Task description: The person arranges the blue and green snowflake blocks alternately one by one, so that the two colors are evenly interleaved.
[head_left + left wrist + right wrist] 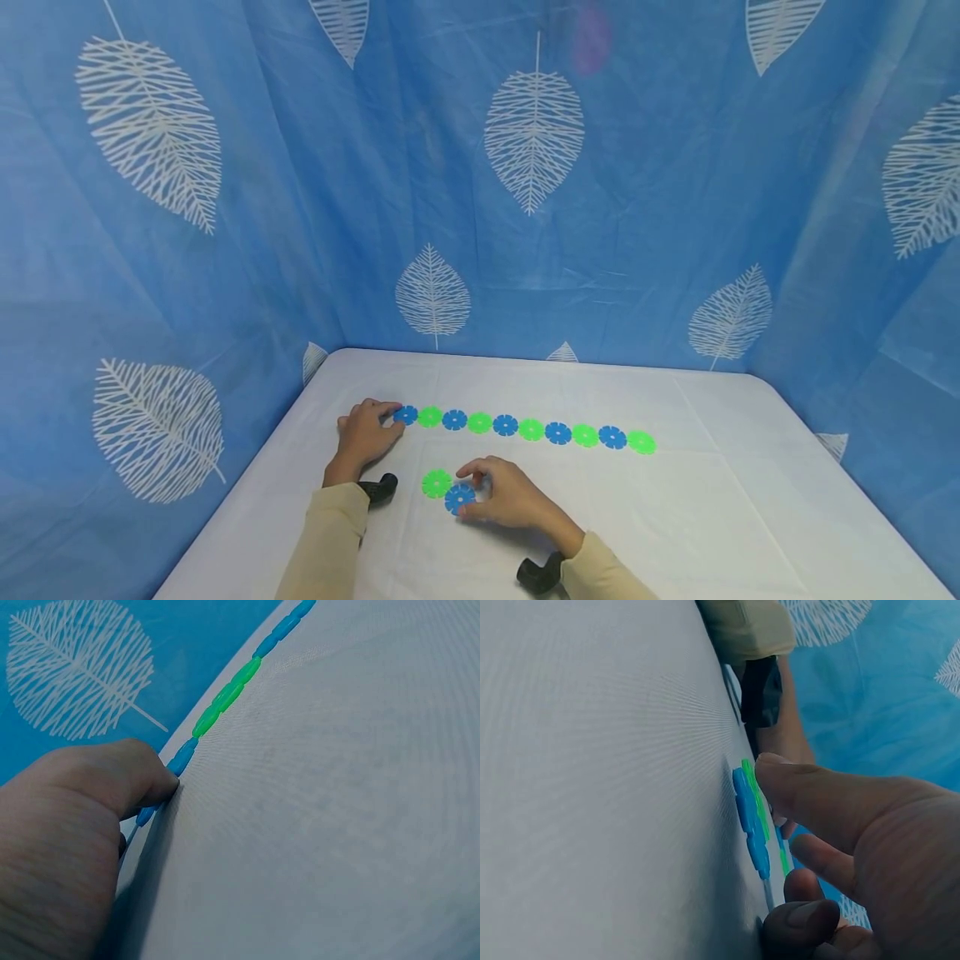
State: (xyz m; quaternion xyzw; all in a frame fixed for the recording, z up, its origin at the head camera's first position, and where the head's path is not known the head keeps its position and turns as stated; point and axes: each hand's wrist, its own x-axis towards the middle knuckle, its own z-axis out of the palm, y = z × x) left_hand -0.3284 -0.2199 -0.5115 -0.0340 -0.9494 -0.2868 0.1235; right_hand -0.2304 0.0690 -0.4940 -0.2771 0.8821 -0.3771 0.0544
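Slotted plastic discs, blue and green by turns, lie in a line across the white table. My left hand [365, 432] is at its left end, thumb and index finger pinching the end blue disc [406, 415] at its edges. The left wrist view shows the thumb against that disc, beside a green disc [227, 697]. Nearer me lie a loose green disc [436, 483] and a loose blue disc [460, 499], edges close together. Over the loose blue disc, my right hand [512, 495] holds thumb and index finger apart, spanning it, with the thumb tip right at its near edge.
The line runs right to a last green disc [641, 442]. Blue cloth [480, 317] with white leaf prints hangs behind the table [697, 517] and at both sides. A black wrist device [542, 573] sits by the right sleeve, another [380, 489] by the left.
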